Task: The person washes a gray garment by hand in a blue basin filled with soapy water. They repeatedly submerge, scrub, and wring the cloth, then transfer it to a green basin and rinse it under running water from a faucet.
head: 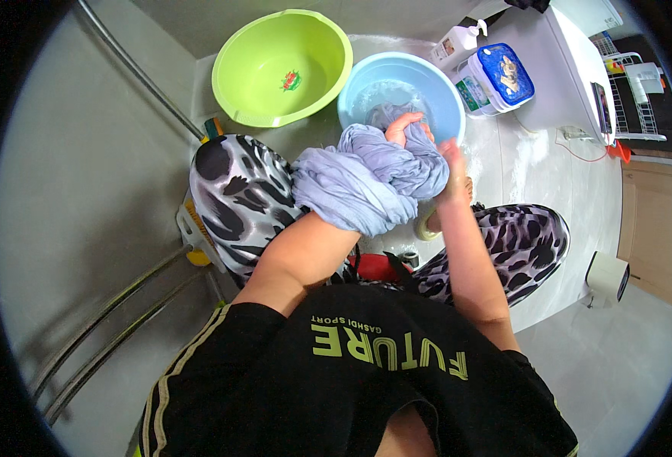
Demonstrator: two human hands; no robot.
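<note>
A wet grey-blue cloth (364,177) is twisted and draped around my left forearm. My left hand (407,128) grips a bunched part of it above the light blue basin (402,61). From this hand the cloth's end hangs down into the basin, where sudsy water shows. My right hand (453,168) is beside the basin's near right rim, at the right edge of the cloth. It is blurred, and I cannot make out whether its fingers hold any fabric.
A green basin (256,68) stands left of the blue one. To the right are a white pump bottle (456,48), a blue-lidded tub (504,74) and a white appliance (547,74). Foam lies on the tiled floor (533,148). Metal tubes and brushes (196,228) are at the left wall.
</note>
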